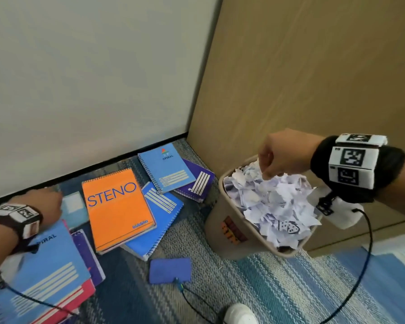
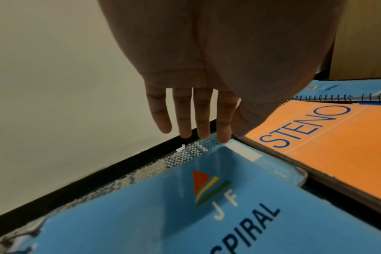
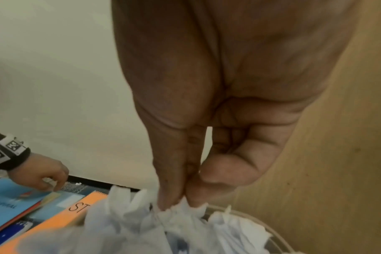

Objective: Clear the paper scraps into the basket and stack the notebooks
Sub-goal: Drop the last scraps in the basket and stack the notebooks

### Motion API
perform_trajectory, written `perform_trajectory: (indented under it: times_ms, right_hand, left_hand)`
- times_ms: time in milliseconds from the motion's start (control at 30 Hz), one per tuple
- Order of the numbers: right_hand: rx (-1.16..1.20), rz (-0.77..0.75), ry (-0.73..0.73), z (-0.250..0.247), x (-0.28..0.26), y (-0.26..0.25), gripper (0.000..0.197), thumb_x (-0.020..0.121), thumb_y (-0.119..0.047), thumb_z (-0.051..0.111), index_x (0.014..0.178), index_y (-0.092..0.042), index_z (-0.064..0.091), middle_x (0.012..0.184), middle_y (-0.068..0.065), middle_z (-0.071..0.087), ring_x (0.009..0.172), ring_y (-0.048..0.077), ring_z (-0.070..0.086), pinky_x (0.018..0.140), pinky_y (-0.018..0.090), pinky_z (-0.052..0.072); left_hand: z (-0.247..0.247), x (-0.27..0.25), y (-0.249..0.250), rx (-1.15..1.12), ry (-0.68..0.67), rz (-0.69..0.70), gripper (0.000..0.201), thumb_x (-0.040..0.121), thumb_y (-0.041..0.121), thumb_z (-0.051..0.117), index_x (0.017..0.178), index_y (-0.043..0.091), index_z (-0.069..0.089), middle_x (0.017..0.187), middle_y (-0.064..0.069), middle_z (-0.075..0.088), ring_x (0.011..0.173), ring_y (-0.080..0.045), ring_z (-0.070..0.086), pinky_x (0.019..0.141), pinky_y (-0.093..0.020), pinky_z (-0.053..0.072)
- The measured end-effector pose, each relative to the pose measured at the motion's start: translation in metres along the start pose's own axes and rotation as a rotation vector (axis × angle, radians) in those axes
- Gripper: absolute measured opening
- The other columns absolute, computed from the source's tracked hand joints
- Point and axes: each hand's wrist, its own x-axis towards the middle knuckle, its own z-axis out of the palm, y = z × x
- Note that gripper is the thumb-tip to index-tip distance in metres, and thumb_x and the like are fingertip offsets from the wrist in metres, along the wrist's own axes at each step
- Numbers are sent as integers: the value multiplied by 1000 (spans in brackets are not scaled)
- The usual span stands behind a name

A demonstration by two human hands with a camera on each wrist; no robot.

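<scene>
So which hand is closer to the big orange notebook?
The left hand. It reaches down just beside the orange notebook, fingers near its corner. The right hand is off over the basket, pinching paper scraps.

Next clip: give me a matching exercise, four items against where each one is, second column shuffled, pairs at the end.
Things:
1. right hand
2. left hand
3. STENO notebook
4. paper scraps

Places:
A. heaped in the basket
B. flat on the carpet, overlapping blue notebooks
C. above the basket, pinching a scrap
D. low by the wall, fingers straight

Pairs: 1-C, 2-D, 3-B, 4-A
</scene>
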Motion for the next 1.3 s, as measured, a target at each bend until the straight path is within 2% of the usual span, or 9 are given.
perform_trajectory:
  times_ms: [133, 367, 633, 833, 933, 1000, 1067, 1167, 1300]
  right_hand:
    - [28, -8, 19, 4, 4, 3, 14, 76, -39, 79, 76, -27, 72, 73, -13, 69, 70, 6, 61, 63, 24, 47]
    - [-80, -54, 9, -19, 18, -36, 16, 88, -26, 61, 74, -23, 69, 69, -6, 69, 61, 11, 64, 55, 25, 49]
    - [-69, -312, 159, -16, 58, -172, 20, 88, -33, 58, 91, -18, 69, 90, 4, 69, 85, 26, 61, 70, 28, 47]
    - [76, -479, -75, 63, 106, -298, 33, 87, -36, 56, 81, -8, 74, 74, 8, 73, 68, 25, 68, 67, 31, 58]
    - [195, -518, -251, 118, 114, -337, 40, 91, -40, 55, 82, -4, 72, 72, 11, 71, 67, 28, 69, 59, 25, 52]
    - [200, -538, -317, 148, 115, -349, 40, 92, -44, 55, 72, -10, 62, 68, 8, 63, 70, 29, 63, 55, 24, 44]
    - [230, -554, -358, 173, 112, -358, 29, 93, -43, 55, 83, -17, 64, 88, 9, 65, 85, 27, 60, 68, 28, 47]
    - [300, -577, -416, 191, 102, -369, 41, 93, -41, 56, 129, -20, 57, 129, 8, 61, 112, 30, 58, 97, 39, 46]
    - [302, -526, -405, 194, 96, -376, 45, 94, -39, 58, 131, -14, 55, 133, 13, 56, 122, 33, 51, 106, 41, 37]
  left_hand:
    - [-9, -3, -3, -4, 9, 12, 23, 87, 31, 50, 102, 20, 64, 110, -6, 65, 100, -24, 62, 82, -28, 49]
    - [-20, -11, -17, -73, -28, -16, 29, 90, 29, 45, 108, 18, 64, 112, -8, 66, 103, -24, 63, 86, -29, 50]
    - [-9, -42, -47, -188, -49, -79, 31, 86, 26, 45, 110, 14, 60, 114, -13, 65, 103, -31, 63, 84, -33, 51]
    - [24, -85, -73, -335, -129, -286, 39, 85, 27, 52, 120, 11, 54, 125, -15, 56, 114, -33, 56, 92, -36, 49]
    - [46, -107, -89, -502, -116, -498, 50, 88, 37, 52, 127, 6, 49, 131, -22, 50, 117, -38, 51, 95, -41, 47]
    - [61, -123, -90, -706, -202, -576, 62, 91, 51, 49, 132, 4, 48, 133, -23, 52, 116, -38, 55, 92, -37, 48]
    - [75, -140, -79, -1032, -330, -580, 60, 94, 55, 45, 132, 10, 51, 128, -21, 57, 107, -36, 61, 80, -33, 47]
    - [89, -153, -60, -1270, -437, -559, 53, 92, 53, 51, 131, 17, 50, 121, -9, 60, 93, -26, 62, 71, -32, 52]
    - [87, -147, -47, -1317, -423, -569, 46, 90, 38, 64, 123, 12, 45, 120, -3, 56, 98, -26, 58, 72, -36, 53]
